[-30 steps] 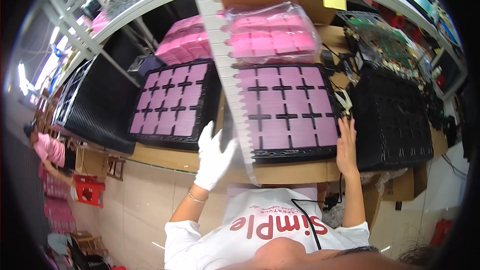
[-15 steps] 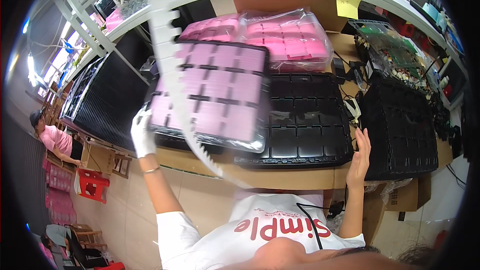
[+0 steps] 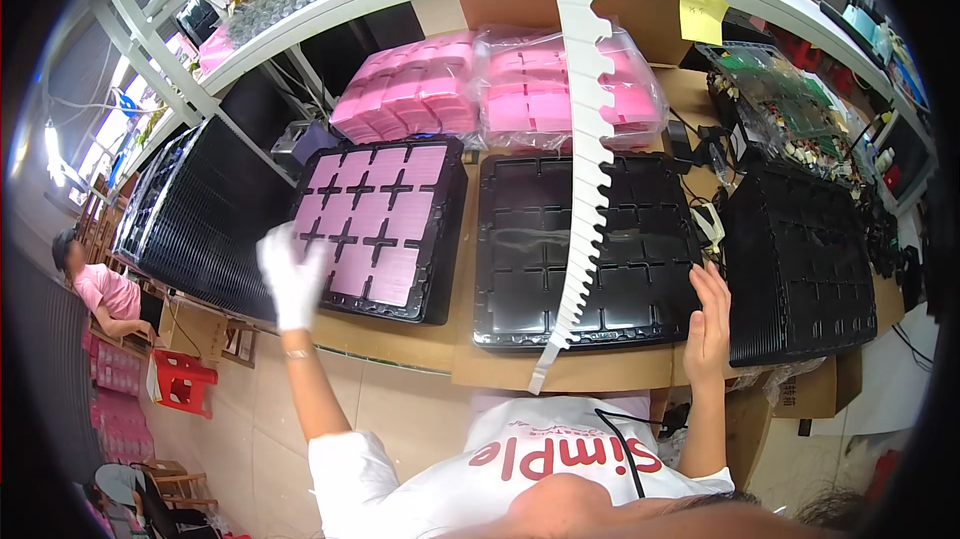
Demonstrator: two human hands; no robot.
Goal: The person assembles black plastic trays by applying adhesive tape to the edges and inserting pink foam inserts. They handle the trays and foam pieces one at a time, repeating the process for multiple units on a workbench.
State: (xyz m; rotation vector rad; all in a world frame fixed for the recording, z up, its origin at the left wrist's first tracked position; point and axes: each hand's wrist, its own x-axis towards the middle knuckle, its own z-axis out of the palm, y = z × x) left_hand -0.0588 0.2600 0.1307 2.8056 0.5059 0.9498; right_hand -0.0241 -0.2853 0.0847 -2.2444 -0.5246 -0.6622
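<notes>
The fingers of the gloved left hand [image 3: 293,274] are smeared by motion; the thumb seems to stand off from the rest, but how wide the gap is, and whether anything is touched, I cannot tell. The bare right hand [image 3: 709,324] is clear: its fingers are straight, nearly side by side and free of any grip, pointing away from the person. It stands just beside the right edge of a black tray [image 3: 525,289]; whether the thumb meets that edge is hard to make out.

The left hand is by the near left side of a pink-filled tray [image 3: 410,284], covering part of its rim. This tray lies left of the black one, slightly turned, its side edges leaning rightward toward the far end. The black tray lies squarer to the person and looks a little longer from left to right, though the lens bends its edges. A pale toothed strip [image 3: 588,104] crosses in front, hiding a band of it; the strip's top is cut off by the upper edge of the view.

Beyond the trays are pink stacks [image 3: 400,89] and a clear bag of pink pieces [image 3: 530,89], also partly behind the strip. Ribbed black stacks stand at far left [image 3: 215,219] and right [image 3: 805,269].
</notes>
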